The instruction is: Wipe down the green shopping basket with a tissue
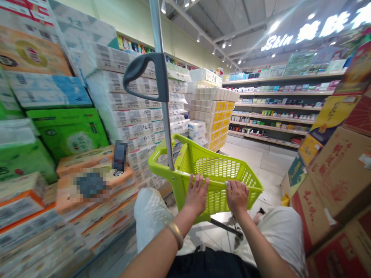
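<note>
A lime-green rolling shopping basket [217, 200] with perforated walls stands on the floor between my knees. My left hand [197, 196] lies over its near rim, fingers hooked over the edge. Further right on that rim, my right hand [238, 197] is closed with its fingers curled over. From the basket's left end a metal pole [167, 127] rises, bearing a dark grey loop grip [162, 77] that neither hand touches. A basket wheel [239, 234] shows beneath. The visible inside is a perforated far wall; the basket's bottom is hidden.
Stacked tissue packs [95, 181] and white paper bundles [139, 116] rise close on the left. Cardboard cartons [336, 173] crowd the right side. Pale floor tiles [246, 150] lead to stocked shelves [278, 92] at the back.
</note>
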The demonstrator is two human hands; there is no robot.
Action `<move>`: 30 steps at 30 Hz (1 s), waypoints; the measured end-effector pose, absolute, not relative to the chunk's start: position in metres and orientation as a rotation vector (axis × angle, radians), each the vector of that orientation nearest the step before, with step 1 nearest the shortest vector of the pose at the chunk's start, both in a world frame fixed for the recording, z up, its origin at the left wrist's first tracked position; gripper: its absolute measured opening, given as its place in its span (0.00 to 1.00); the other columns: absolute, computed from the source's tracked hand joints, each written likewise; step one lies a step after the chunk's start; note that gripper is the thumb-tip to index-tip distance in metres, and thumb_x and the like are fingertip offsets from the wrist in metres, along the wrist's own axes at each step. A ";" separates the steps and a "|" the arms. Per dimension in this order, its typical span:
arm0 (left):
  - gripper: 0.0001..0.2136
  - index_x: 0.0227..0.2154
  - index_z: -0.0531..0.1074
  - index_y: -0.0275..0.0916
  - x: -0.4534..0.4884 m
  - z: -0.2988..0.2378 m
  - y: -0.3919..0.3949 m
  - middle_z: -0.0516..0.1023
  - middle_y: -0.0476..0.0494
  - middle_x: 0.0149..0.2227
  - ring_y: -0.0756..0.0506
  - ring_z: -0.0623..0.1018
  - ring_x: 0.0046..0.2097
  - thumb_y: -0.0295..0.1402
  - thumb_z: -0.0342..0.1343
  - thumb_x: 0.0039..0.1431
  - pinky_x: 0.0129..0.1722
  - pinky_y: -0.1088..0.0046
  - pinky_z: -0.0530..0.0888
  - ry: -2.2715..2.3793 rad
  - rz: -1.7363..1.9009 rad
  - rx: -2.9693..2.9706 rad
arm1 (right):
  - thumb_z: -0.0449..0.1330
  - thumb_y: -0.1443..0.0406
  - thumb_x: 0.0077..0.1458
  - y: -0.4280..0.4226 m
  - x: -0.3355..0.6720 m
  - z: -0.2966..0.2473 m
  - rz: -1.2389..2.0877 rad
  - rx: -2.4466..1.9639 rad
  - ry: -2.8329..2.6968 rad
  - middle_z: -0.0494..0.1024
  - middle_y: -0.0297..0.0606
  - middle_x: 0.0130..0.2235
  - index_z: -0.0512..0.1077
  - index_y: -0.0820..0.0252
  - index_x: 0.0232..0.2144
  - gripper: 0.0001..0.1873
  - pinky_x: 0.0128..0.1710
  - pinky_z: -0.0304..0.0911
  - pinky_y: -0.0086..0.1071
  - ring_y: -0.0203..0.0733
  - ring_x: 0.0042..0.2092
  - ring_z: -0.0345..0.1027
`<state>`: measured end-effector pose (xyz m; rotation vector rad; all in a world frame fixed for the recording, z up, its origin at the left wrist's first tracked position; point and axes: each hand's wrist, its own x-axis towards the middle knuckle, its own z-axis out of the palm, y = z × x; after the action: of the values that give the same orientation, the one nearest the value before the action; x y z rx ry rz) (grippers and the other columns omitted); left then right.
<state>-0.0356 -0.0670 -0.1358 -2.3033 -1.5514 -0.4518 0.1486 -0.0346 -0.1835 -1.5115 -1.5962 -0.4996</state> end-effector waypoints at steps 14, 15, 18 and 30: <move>0.29 0.60 0.57 0.37 -0.041 -0.140 -0.066 0.63 0.35 0.59 0.36 0.55 0.65 0.28 0.50 0.52 0.66 0.49 0.45 -1.493 -0.492 -2.272 | 0.46 0.59 0.65 -0.035 0.145 -0.181 -0.459 -1.449 -1.704 0.75 0.39 0.38 0.72 0.56 0.39 0.16 0.50 0.49 0.37 0.44 0.43 0.62; 0.29 0.60 0.57 0.36 -0.040 -0.141 -0.065 0.63 0.35 0.58 0.36 0.55 0.65 0.28 0.50 0.52 0.66 0.48 0.45 -1.489 -0.507 -2.262 | 0.45 0.59 0.65 -0.035 0.151 -0.182 -0.482 -1.477 -1.674 0.75 0.39 0.38 0.73 0.56 0.38 0.17 0.50 0.48 0.37 0.45 0.44 0.62; 0.29 0.59 0.58 0.36 -0.036 -0.145 -0.063 0.65 0.34 0.57 0.35 0.57 0.64 0.28 0.52 0.51 0.65 0.46 0.47 -1.492 -0.542 -2.209 | 0.45 0.60 0.65 -0.036 0.142 -0.179 -0.486 -1.562 -1.589 0.74 0.40 0.37 0.73 0.57 0.35 0.18 0.51 0.48 0.39 0.45 0.43 0.61; 0.26 0.57 0.61 0.38 -0.044 -0.151 -0.060 0.68 0.37 0.54 0.38 0.60 0.63 0.26 0.50 0.53 0.64 0.50 0.52 -1.374 -0.580 -2.125 | 0.46 0.59 0.65 -0.039 0.140 -0.179 -0.454 -1.425 -1.744 0.75 0.39 0.39 0.73 0.55 0.41 0.16 0.50 0.49 0.37 0.44 0.44 0.62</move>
<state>-0.0438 -0.0598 -0.1510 -2.1247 -1.3744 -0.5801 0.1396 -0.0393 -0.1795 -1.4248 -1.7444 -0.4539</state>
